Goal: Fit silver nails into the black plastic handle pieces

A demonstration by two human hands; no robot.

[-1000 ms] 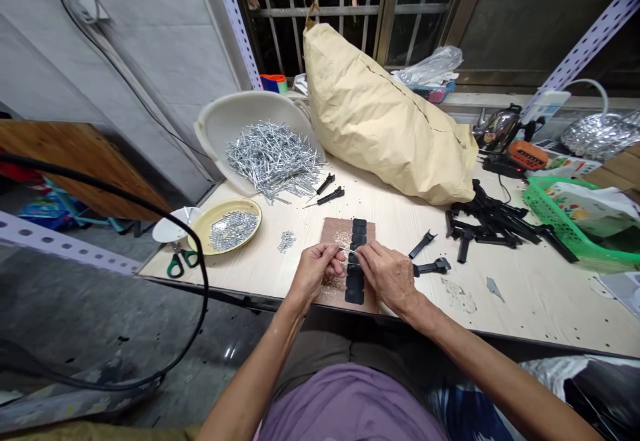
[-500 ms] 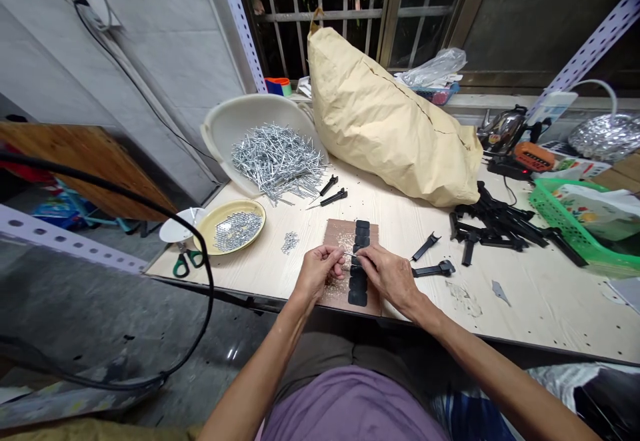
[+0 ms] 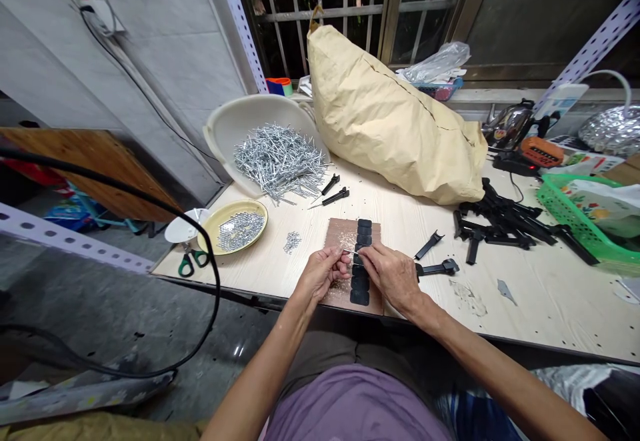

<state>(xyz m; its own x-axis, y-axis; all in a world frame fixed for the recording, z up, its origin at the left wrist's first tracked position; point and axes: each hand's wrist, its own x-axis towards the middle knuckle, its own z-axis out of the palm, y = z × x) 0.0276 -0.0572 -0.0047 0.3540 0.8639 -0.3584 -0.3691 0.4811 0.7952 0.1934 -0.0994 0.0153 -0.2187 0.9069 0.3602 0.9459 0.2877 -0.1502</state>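
Observation:
My left hand (image 3: 324,271) and my right hand (image 3: 391,273) meet over a brown board (image 3: 338,229), fingers closed in pinches. Between their fingertips runs a thin metal pin (image 3: 352,252), held at both ends. Under it lies a column of black rounded pads (image 3: 359,294) on the board, partly covered by my right hand. Pale crumbs are scattered beside the pads. Just right of my right hand is a black plastic handle-like part (image 3: 440,267), with a smaller black clip-like part (image 3: 429,245) above it.
A tilted white tub (image 3: 220,127) spills metal pins. A yellow dish (image 3: 203,234) holds small metal bits; a small pile (image 3: 292,242) lies nearby. Green-handled scissors (image 3: 187,265) rest at the left edge. A paper sack (image 3: 390,114), black parts (image 3: 505,217) and a green basket (image 3: 565,221) stand beyond.
The camera view has shifted slightly, moving the table's things a little to the right in the picture. Both hands keep their pinch on the pin with hardly any movement.

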